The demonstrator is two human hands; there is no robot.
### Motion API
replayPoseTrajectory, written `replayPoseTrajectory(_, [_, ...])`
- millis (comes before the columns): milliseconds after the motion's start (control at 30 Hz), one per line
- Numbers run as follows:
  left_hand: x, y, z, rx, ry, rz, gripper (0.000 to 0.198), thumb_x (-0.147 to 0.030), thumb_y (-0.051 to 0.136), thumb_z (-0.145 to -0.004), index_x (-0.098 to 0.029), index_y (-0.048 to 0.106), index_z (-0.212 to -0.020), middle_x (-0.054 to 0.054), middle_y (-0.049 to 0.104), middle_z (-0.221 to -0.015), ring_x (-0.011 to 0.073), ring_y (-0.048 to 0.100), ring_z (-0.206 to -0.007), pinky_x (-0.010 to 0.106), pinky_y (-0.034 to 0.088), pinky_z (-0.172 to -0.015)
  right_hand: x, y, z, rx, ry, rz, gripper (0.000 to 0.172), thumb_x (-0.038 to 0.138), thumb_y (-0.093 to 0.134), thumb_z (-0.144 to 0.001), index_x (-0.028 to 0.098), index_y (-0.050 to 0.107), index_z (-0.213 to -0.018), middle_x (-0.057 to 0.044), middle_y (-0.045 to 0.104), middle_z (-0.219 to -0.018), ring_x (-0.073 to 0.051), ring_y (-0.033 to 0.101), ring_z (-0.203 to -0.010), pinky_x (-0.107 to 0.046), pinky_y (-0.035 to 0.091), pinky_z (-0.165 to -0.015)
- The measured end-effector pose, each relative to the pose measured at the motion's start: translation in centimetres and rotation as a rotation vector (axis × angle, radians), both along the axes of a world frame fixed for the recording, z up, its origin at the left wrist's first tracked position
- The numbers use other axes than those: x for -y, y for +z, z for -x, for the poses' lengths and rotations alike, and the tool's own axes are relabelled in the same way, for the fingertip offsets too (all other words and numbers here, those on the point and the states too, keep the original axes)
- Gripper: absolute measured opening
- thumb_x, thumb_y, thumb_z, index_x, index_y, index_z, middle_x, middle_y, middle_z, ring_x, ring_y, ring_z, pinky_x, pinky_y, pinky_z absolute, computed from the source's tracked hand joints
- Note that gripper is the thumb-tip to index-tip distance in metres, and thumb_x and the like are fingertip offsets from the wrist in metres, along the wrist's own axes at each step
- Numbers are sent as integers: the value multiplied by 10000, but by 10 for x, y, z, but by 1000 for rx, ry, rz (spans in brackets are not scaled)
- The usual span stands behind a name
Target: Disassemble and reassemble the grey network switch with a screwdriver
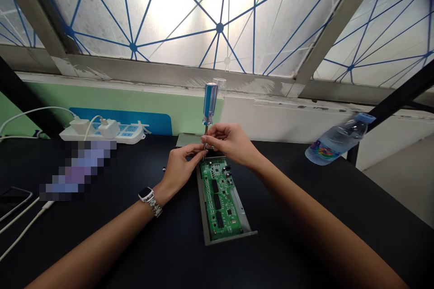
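A green circuit board (pixel 222 198) lies in a grey metal tray (pixel 204 216) on the black table. A screwdriver (pixel 210 101) with a blue and clear handle stands upright over the tray's far left corner. The fingers of my right hand (pixel 232 142) are closed round its shaft, just below the handle. Lower down, my left hand (pixel 183 162) pinches at the shaft near the tip, at the tray's far edge. The tip itself is hidden by my fingers.
A white power strip (pixel 135 134) with plugs and cables lies at the back left, with a pixelated object (pixel 81 169) before it. A phone-like device (pixel 13 201) is at the far left. A water bottle (pixel 339 140) leans at the right, near a black frame bar (pixel 403 88).
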State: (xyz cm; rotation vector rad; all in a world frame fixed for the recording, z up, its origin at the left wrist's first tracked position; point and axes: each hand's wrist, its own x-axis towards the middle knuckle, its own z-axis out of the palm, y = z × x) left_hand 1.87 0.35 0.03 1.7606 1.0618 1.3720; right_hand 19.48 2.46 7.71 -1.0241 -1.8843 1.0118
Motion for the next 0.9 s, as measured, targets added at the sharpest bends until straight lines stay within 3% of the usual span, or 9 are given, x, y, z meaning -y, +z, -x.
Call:
replayPoseTrajectory(200, [-3, 6, 2, -28, 13, 23, 212, -381, 749, -875, -186, 768, -957, 65, 808, -939, 258, 769, -877, 363, 615, -805, 0, 2, -2, -7, 68, 8, 205, 345, 688, -900, 157, 647, -830, -12, 671, -736, -137, 670, -633, -281, 542, -632])
replayPoseTrajectory(300, [-6, 10, 2, -9, -42, 40, 250, -396, 760, -863, -176, 747, -982, 73, 802, -953, 253, 769, -881, 360, 610, -826, 0, 2, -2, 12, 114, 9, 183, 318, 637, -942, 152, 648, -865, 4, 636, -707, -126, 658, -608, -272, 530, -624])
replayPoseTrajectory(433, [-8, 9, -3, 23, -133, 34, 267, -431, 712, -908, -170, 722, -851, 60, 778, -861, 243, 753, -855, 329, 591, -801, 1, 1, -2, 8, 145, 55, 165, 307, 577, -977, 157, 641, -949, 12, 632, -726, -114, 656, -570, -264, 526, -597])
replayPoseTrajectory(633, [-10, -2, -9, 75, -90, 50, 281, -412, 714, -914, -161, 773, -806, 56, 798, -837, 267, 759, -872, 344, 600, -809, 5, -2, 2, 12, 51, -20, 210, 384, 683, -913, 182, 629, -932, -13, 698, -811, -119, 658, -519, -292, 564, -580])
replayPoseTrajectory(767, [-9, -5, -10, 104, -56, 54, 243, -407, 750, -884, -172, 805, -913, 62, 819, -937, 287, 771, -926, 374, 624, -842, 5, -1, 3, -14, -80, -39, 262, 404, 761, -843, 189, 611, -822, -19, 702, -738, -176, 711, -584, -323, 592, -593])
replayPoseTrajectory(900, [-6, -4, -6, 32, -58, 20, 252, -400, 701, -925, -184, 796, -1013, 68, 816, -1016, 274, 773, -947, 367, 624, -864, 4, 1, 1, -19, -80, -10, 271, 391, 796, -806, 176, 640, -750, -20, 683, -647, -196, 719, -625, -327, 597, -602])
